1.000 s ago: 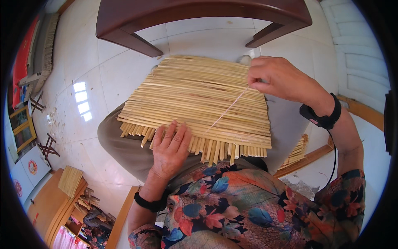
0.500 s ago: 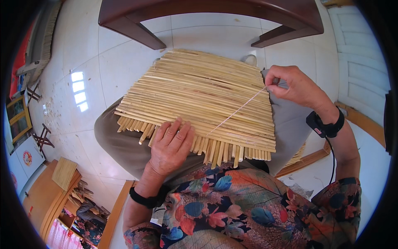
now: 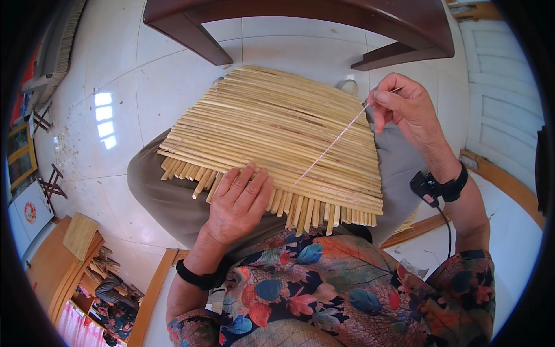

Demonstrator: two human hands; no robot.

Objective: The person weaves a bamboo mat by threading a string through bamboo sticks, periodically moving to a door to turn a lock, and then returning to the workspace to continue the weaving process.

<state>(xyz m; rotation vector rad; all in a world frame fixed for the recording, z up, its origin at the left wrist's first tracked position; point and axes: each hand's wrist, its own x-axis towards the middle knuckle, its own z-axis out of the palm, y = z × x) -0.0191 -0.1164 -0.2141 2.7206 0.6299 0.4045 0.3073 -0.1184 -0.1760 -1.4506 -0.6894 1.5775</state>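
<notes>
Across my lap lies a mat of pale reed stalks (image 3: 277,124). Its top stalks run sideways, and the cut ends of a lower layer (image 3: 303,211) stick out crosswise along the near edge. My left hand (image 3: 240,195) grips that near edge, fingers on top; the thumb is hidden. Up at the mat's right side, my right hand (image 3: 404,107) pinches a pinkish-white thread (image 3: 332,144), pulled taut and slanting down to the stalks near the front edge. A thin dark tip shows beyond the pinching fingers, too small to name.
A dark red wooden bench or table (image 3: 300,11) stands beyond the mat on a tiled floor (image 3: 167,110). A folding stool (image 3: 53,182) is at the left. On a wooden cabinet (image 3: 52,248) at lower left rests a small woven panel (image 3: 80,236).
My right hand has risen slightly and turned, with more thread now drawn out between it and the mat. My left hand stays on the near edge.
</notes>
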